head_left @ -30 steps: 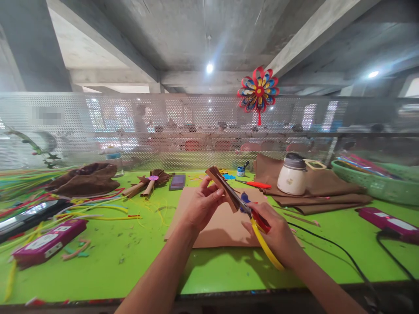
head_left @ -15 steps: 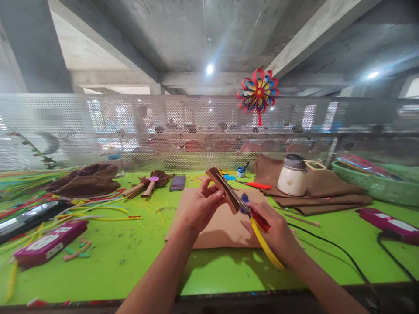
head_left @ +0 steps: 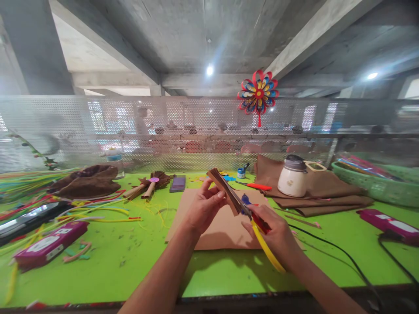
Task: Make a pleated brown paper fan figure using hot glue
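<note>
"Our left hand (head_left: 209, 205) pinches a folded strip of brown paper (head_left: 223, 192) between thumb and fingers. Our right hand (head_left: 274, 229) is wrapped around a pair of steel scissors with yellow and red handles (head_left: 264, 247)."

"Where exactly is that strip?"

"We have it raised and slanting over a flat tan sheet (head_left: 219, 241) on our bright green tabletop (head_left: 144, 261). The blades lie along its right edge; we cannot tell whether they have cut into it."

"And from the far left, what do we see?"

"Thin green, yellow and red strands (head_left: 36, 178) spread out, with a long purple power strip (head_left: 50, 244) nearer to us. Next comes a crumpled dark brown cloth (head_left: 87, 183), then some rolled and fringed brown paper pieces with a round pink disc (head_left: 153, 179) on them, and a dark flat rectangle (head_left: 177, 184) just beside."

"Past our hands?"

"We find a small blue jar (head_left: 241, 173), and near it a slim tool with an orange-red handle (head_left: 259, 186). Above them hangs a red, yellow and blue looped flower ornament (head_left: 258, 93). Farther right, a white rounded jug with a grey lid (head_left: 292, 179) stands upright by folded brown fabric (head_left: 334, 185), and a pale green plastic basket (head_left: 393, 187) sits at our far right."
</note>
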Action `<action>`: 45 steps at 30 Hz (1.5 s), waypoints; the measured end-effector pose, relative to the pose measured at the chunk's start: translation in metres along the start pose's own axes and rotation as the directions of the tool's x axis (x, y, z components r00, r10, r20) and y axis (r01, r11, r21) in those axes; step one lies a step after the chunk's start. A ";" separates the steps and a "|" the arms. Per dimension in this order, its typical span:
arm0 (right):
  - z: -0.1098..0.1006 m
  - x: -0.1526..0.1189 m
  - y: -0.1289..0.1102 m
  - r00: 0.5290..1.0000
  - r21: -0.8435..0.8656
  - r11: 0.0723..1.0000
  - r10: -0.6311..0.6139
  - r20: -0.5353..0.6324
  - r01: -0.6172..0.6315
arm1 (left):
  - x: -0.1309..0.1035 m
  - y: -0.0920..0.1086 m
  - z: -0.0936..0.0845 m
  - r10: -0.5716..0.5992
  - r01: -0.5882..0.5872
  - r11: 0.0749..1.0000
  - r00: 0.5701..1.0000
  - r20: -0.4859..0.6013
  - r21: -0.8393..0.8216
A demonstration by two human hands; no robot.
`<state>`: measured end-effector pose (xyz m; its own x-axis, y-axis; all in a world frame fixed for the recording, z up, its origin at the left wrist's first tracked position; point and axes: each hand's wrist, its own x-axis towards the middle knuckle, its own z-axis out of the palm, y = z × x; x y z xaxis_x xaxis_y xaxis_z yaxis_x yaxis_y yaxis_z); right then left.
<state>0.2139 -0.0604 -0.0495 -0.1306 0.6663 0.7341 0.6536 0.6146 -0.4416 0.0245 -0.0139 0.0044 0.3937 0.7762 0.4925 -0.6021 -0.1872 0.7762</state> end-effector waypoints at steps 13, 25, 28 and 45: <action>-0.003 0.005 -0.004 0.999 -0.011 0.999 0.041 0.023 -0.041 | -0.002 0.001 0.002 -0.019 0.019 1.000 1.000 0.021 0.003; -0.001 0.007 -0.008 0.999 0.076 0.996 0.046 0.017 -0.047 | -0.003 -0.002 0.005 -0.041 0.042 0.999 0.998 0.039 -0.010; 0.000 0.006 -0.007 0.999 0.083 0.995 0.046 0.013 -0.047 | -0.003 -0.002 0.005 -0.046 0.046 0.999 0.998 0.032 -0.015; 0.002 0.004 -0.008 0.999 0.044 0.999 0.027 -0.039 -0.026 | -0.002 -0.002 0.005 -0.057 0.056 0.998 0.998 0.013 0.018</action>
<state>0.2070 -0.0620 -0.0441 -0.0833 0.6658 0.7415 0.6235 0.6152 -0.4824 0.0283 -0.0185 0.0038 0.4364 0.7774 0.4530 -0.5666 -0.1536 0.8095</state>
